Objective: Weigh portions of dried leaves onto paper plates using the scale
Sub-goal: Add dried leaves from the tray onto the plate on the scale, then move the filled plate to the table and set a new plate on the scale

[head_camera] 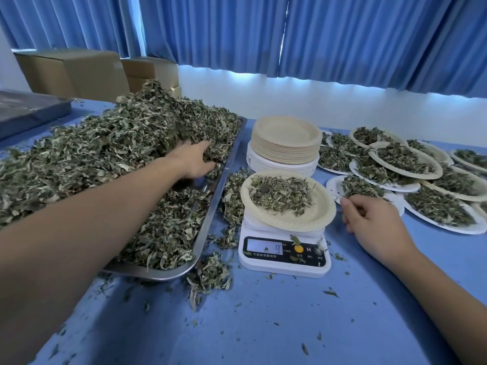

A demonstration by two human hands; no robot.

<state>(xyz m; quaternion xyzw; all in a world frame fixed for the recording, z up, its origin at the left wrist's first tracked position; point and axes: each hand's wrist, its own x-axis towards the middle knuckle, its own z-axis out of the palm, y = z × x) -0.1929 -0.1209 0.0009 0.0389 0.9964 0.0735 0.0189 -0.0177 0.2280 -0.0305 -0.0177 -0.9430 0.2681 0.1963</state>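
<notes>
One blue table (263,325) lies under both my hands. One long steel tray (232,159) holds the one big heap of dried leaves (105,148). My left hand (195,162) is in that heap, fingers (208,154) curled down into it and grasping a clump. A second tray (29,111) sits well beyond those fingers on their left, with cardboard boxes (73,72) behind it; I make out at least two.

Beyond my right fingers (347,206) spread the filled paper plates (411,164), at least ten, overlapping too much to count exactly. One stack of bare plates (284,143) stands between my two hands, farther out.

One white scale (284,254) sits just left of my right hand (374,222), carrying one beige plate (311,217) with a leaf portion (279,193). My right fingers are loosely curled and hold nothing I can see. Spilled leaves (210,277) lie between the tray and the scale.
</notes>
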